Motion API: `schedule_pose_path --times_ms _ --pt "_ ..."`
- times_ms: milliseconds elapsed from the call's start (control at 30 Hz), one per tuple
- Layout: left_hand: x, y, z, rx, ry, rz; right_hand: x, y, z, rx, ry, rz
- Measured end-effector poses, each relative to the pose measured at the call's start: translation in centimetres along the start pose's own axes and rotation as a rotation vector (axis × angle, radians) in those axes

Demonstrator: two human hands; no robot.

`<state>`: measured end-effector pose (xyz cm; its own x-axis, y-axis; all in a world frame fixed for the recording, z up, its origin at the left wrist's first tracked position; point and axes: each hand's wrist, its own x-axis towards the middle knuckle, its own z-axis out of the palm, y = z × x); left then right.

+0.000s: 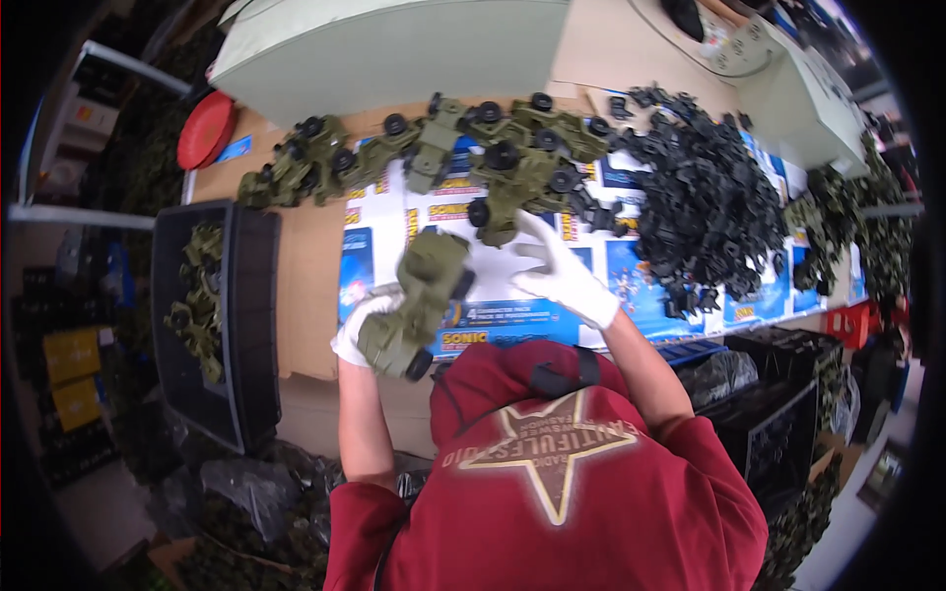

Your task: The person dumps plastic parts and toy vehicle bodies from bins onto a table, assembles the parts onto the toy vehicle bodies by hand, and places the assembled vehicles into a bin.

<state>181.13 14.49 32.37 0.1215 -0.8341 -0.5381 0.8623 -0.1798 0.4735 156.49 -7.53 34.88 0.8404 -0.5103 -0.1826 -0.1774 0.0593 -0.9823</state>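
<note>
My left hand, in a white glove, grips an olive-green toy truck by its lower end; the truck is tilted above the table and a black wheel shows at its bottom. My right hand, also gloved in white, is spread open just right of the truck, with its fingers reaching toward an olive toy truck on the table. It holds nothing. A row of assembled olive trucks lies along the far side of the table.
A big heap of black plastic parts covers the table's right. A black bin with olive parts stands at the left. A red disc lies far left. Grey-white boxes stand at the back. Printed sheets cover the cardboard.
</note>
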Motion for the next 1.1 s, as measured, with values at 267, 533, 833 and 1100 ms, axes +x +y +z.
schedule_pose_path --times_ms 267,533,833,1100 --pt "4.2 -3.8 3.0 -0.055 -0.195 -0.227 -2.2 0.1 -2.0 0.749 -0.303 0.582" --pt "6.8 -8.9 10.6 -0.084 -0.082 0.458 -5.0 1.8 1.0 -0.244 0.168 -0.183" --pt "4.1 -6.8 10.2 -0.010 -0.003 0.117 -1.6 3.2 -9.0 -0.773 0.125 0.340" --pt "3.3 -8.0 7.7 0.027 -0.001 0.024 1.6 6.7 -16.2 -0.976 0.191 0.372"
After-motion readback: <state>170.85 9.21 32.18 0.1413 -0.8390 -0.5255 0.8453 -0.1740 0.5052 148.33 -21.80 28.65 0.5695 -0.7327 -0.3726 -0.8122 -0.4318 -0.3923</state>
